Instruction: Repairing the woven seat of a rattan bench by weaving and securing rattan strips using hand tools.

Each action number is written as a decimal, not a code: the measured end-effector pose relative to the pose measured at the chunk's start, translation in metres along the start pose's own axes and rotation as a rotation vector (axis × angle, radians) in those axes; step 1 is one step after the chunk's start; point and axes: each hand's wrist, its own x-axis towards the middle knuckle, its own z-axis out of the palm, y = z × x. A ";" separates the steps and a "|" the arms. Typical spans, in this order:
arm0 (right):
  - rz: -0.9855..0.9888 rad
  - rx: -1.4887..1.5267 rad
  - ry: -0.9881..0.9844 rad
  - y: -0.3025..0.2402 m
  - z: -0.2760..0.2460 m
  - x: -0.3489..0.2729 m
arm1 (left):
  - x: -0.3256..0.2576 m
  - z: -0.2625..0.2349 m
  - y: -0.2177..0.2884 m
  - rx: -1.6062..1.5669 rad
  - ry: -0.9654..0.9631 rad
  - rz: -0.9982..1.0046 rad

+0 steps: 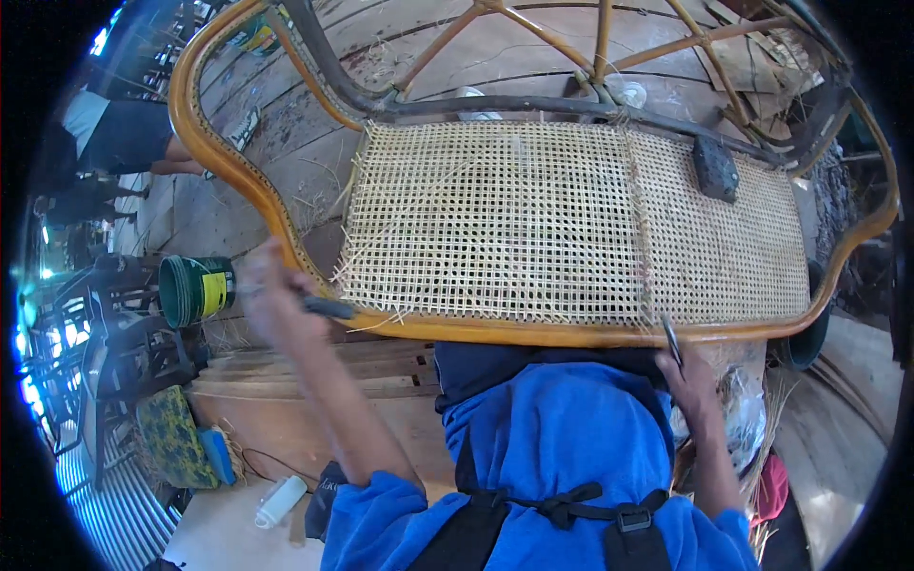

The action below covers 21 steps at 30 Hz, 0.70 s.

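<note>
Along the near rail of the chair frame (533,333), the left hand (271,300) clamps a dark-handled tool (328,307) against the woven cane panel (571,224), while the right hand (693,381) pinches a thin blade (670,338) upright, steadying the weave's edge.

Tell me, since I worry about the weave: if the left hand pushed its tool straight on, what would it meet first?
Probably the cane webbing. The left hand points its dark tool rightward at the frame edge, where the weave begins; depth is unclear.

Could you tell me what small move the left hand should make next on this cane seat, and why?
Probably press the dark tool in the left hand along the frame's near left edge. Loose cane ends stick out of the woven panel there, while the right hand steadies the rim with a thin tool.
</note>
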 end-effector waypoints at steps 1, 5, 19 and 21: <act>0.091 0.090 0.031 0.032 0.007 -0.018 | 0.023 -0.026 -0.004 -0.227 0.111 -0.051; 0.064 -0.285 0.126 0.246 0.104 -0.105 | 0.011 -0.032 -0.007 -0.589 0.076 -0.126; -0.837 -0.158 0.271 -0.202 0.072 0.300 | -0.071 0.145 -0.066 0.323 -1.109 -0.467; -0.916 -0.065 0.165 -0.213 0.096 0.342 | -0.053 0.153 -0.072 0.448 -1.158 -0.451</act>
